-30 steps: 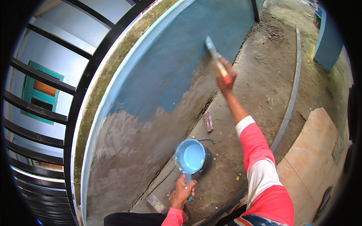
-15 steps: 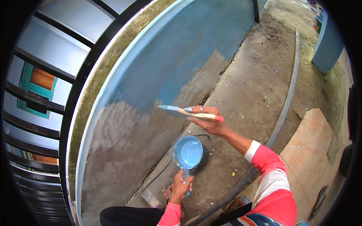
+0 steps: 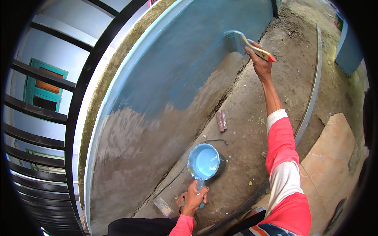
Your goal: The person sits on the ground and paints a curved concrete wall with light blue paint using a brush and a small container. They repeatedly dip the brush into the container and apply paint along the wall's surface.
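Observation:
My right hand [image 3: 260, 61] grips a wooden paintbrush [image 3: 260, 52] with a red-tipped handle, its blue-coated bristles against the low curved wall [image 3: 141, 153]. The wall's upper part is painted blue, while its lower part is bare grey render. Down at the lower middle, my left hand [image 3: 195, 196] is closed round the handle of a light-blue dipper [image 3: 202, 161] holding light-blue paint. A reddish block [image 3: 221, 120] and a dark hose [image 3: 177, 177] lie on the ground beside the wall's base.
A black railing [image 3: 78, 86] runs along the left, with a teal-framed window [image 3: 46, 82] behind it. A long metal bar [image 3: 315, 86] lies on the dirt ground at right, beside a broken tan slab [image 3: 327, 153]. A blue pillar [image 3: 350, 51] stands at upper right.
Since half a second ago, my right hand has swung up and to the right, bringing the brush onto the blue upper part of the wall. My left hand still holds the dipper low.

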Motion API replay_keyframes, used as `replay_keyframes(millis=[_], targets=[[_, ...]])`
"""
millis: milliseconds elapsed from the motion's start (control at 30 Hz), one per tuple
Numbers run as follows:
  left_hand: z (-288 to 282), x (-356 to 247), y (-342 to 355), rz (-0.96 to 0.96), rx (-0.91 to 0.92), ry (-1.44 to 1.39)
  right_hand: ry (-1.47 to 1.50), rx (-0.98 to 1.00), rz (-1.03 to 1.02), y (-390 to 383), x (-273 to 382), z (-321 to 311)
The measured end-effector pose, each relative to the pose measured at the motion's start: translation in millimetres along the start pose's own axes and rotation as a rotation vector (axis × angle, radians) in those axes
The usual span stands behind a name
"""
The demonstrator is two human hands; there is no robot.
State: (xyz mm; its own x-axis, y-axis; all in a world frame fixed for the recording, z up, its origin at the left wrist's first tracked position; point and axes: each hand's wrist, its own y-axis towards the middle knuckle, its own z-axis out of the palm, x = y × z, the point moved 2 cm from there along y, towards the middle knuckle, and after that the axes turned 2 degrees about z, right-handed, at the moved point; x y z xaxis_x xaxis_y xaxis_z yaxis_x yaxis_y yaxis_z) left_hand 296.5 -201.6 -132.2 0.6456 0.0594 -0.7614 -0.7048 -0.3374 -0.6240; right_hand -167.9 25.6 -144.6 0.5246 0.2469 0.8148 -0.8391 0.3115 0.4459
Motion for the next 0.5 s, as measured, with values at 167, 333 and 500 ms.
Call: replay_keyframes(millis=[167, 333, 500], targets=[[3.0, -3.2, -1.8, -0.024, -0.007, 0.003, -0.290, -0.127, -0.495, -35.0, 36.6, 53.7], [-0.7, 2.8, 1.6, -0.035, 0.002, -0.004, -0.283, 0.174, -0.518, -161.8, 84.2, 108.9], [3.5, -5.8, 2.4, -0.019, 0.039, 0.008, -0.019, 0.543, -0.427, -207.1, 109.6, 107.3]])
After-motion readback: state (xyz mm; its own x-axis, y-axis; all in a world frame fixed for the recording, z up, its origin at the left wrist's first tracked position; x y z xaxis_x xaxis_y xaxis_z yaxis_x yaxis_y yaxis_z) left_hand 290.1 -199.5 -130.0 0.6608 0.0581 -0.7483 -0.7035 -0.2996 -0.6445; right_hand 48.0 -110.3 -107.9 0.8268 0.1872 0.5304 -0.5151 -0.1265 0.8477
